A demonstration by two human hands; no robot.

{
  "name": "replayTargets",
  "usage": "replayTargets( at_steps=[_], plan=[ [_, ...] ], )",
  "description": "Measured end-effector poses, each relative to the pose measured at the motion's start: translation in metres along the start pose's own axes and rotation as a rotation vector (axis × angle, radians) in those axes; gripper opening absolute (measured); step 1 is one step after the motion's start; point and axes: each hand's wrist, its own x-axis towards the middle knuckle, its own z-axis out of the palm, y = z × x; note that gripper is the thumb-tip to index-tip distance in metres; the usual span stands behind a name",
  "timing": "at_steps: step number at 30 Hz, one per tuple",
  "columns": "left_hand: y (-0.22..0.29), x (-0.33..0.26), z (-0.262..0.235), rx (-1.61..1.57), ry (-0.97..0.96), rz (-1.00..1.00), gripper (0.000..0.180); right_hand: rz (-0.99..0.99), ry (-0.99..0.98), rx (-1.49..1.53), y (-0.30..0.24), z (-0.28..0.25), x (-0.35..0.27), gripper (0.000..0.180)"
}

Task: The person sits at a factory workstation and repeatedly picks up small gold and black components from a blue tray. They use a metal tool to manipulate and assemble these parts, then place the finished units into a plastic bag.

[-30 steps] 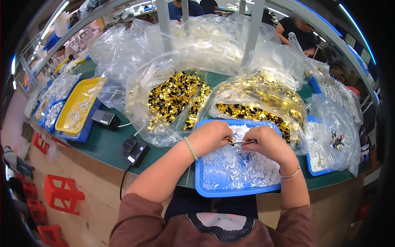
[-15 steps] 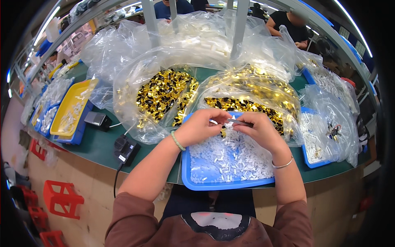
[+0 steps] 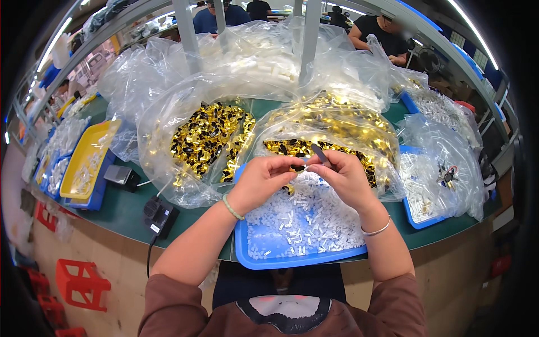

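Note:
Both hands meet over the far part of a blue tray (image 3: 241, 241) heaped with small white plastic pieces (image 3: 314, 219). My left hand (image 3: 259, 182) is closed in a pinch on a small black-and-gold part (image 3: 296, 168). Thumb and fingers of my right hand (image 3: 347, 175) are closed around a slim dark grey tool (image 3: 320, 153), its flat end pointing up and away. A tiny white bit (image 3: 306, 168) shows at the right fingertips, close to the part; whether it is joined to it I cannot tell. Beneath the hands another gold part (image 3: 289, 189) lies on the white pieces.
Beyond the tray, clear plastic bags hold gold-and-black parts (image 3: 205, 137). A blue tray (image 3: 420, 224) stands right, partly under a bag. At left are a yellow tray (image 3: 84, 168), a black box (image 3: 122, 177) and a black corded device (image 3: 159, 216). Grey posts (image 3: 310, 45) rise behind; people sit beyond.
The grey tool has swung from lying sideways between the hands to pointing up and away from the right hand. The black-and-gold part now shows at the left fingertips. The whole view has shifted slightly.

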Motion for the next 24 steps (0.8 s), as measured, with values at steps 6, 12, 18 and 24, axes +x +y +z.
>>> replayTargets(
  at_steps=[6,12,18,24],
  plan=[
    [0.004,-0.001,0.011,-0.169,-0.004,0.028,0.031,-0.049,0.035,-0.041,0.000,0.002,-0.002,0.012],
    [0.007,0.000,0.008,-0.411,-0.043,-0.034,0.033,-0.172,0.110,-0.162,-0.007,0.004,-0.003,0.010],
    [-0.004,-0.001,0.006,-0.585,-0.083,-0.083,0.034,-0.174,0.108,-0.170,-0.009,0.007,-0.005,0.010],
    [0.002,0.001,0.003,-0.647,-0.138,-0.113,0.040,-0.231,0.167,-0.228,-0.004,0.008,-0.004,0.010]
  ],
)
